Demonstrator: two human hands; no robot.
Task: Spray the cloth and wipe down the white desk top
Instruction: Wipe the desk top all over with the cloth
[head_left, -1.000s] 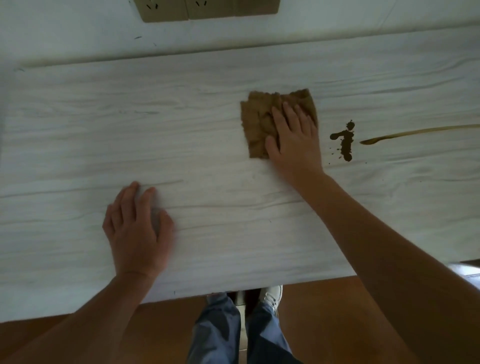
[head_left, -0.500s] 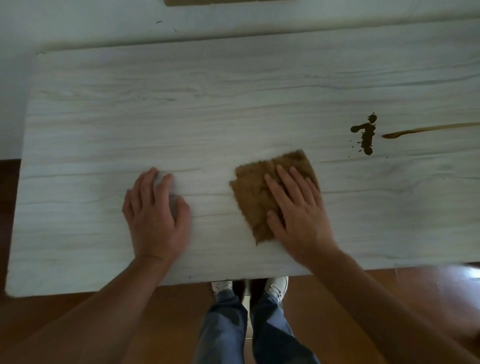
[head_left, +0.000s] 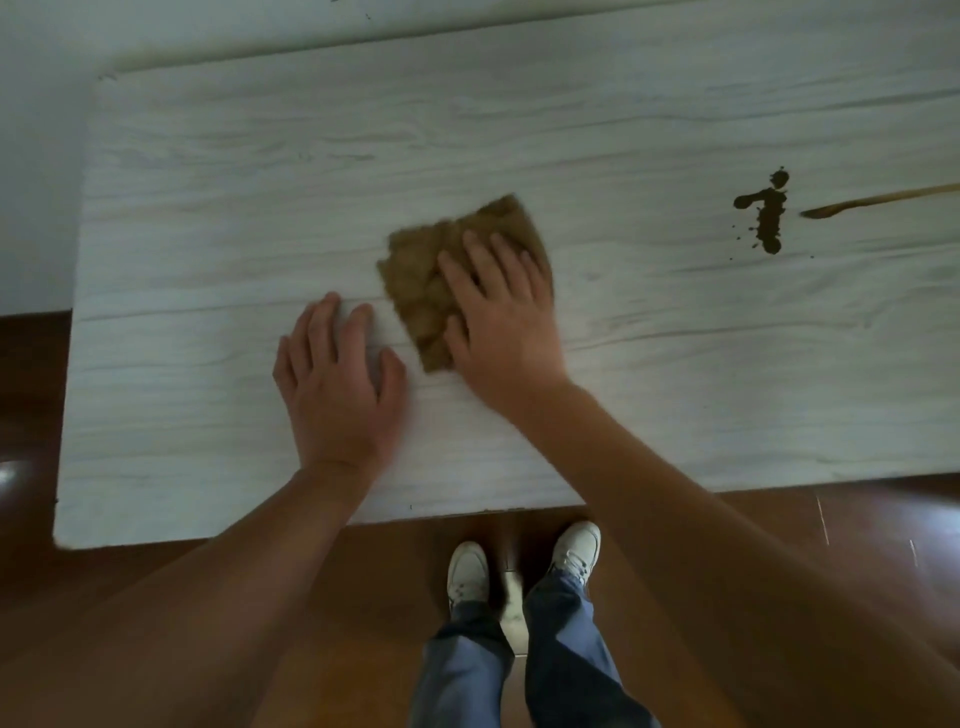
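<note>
A brown folded cloth (head_left: 421, 280) lies flat on the white wood-grain desk top (head_left: 208, 208), near its middle. My right hand (head_left: 498, 317) presses down on the cloth's right half with fingers spread. Just left of the cloth, my left hand (head_left: 337, 384) rests palm down on the bare desk, holding nothing. A dark brown splatter (head_left: 766, 213) marks the desk to the right, apart from the cloth. A thin brown streak (head_left: 883, 200) runs from beside the splatter to the right edge of view. No spray bottle is in view.
The desk's left edge (head_left: 78, 312) and front edge (head_left: 311, 525) border a dark wooden floor (head_left: 363, 597). A white wall (head_left: 31, 156) lies behind and left. My shoes (head_left: 524, 566) and trouser legs stand just below the front edge.
My right hand has slid the cloth from near the splatter toward the front and then left, close to my left hand. The view has shifted left; my left hand stays flat.
</note>
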